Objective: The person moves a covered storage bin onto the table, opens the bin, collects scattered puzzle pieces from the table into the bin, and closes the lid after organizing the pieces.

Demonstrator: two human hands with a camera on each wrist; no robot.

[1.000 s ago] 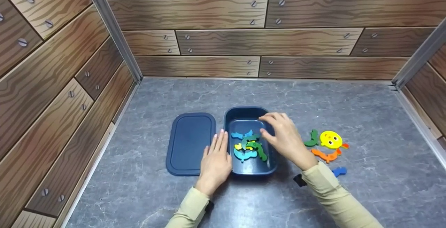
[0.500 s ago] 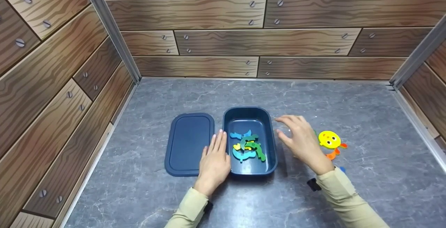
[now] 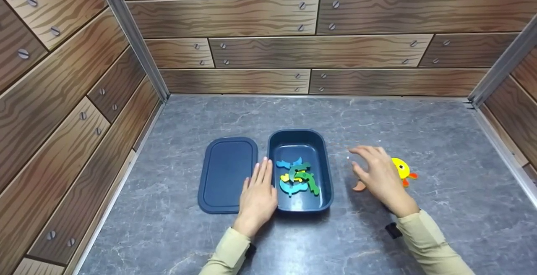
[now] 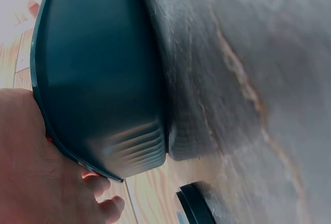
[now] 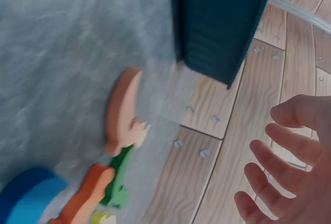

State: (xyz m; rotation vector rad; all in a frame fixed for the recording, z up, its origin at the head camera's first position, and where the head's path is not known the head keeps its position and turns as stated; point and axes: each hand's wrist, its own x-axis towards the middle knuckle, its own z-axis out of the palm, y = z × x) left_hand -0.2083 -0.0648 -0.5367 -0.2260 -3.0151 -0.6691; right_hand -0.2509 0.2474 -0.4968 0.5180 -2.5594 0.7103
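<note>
My left hand (image 3: 258, 197) rests with straight fingers on the left rim of a dark blue plastic box (image 3: 329, 166). Inside it lie several flat toy pieces, among them a green one (image 3: 311, 182), a light blue one (image 3: 287, 188) and a blue one (image 3: 283, 164). Holding nothing, my right hand (image 3: 379, 178) hovers right of the box with fingers loosely bent and apart. Below it are a peach curved piece (image 5: 121, 113), a green piece (image 5: 118, 182), an orange piece (image 5: 85, 195) and a blue piece (image 5: 31, 193). A yellow round face piece (image 3: 403, 167) is partly hidden by that hand.
The dark blue lid (image 3: 228, 174) lies flat, left of the box, close to my left fingers. Wood-patterned walls (image 3: 260, 52) enclose the grey marbled table (image 3: 201, 113) at the back and sides.
My right hand has moved from over the box out to the right, above the loose pieces, covering several of them. The left hand and the pieces in the box have stayed in place.
</note>
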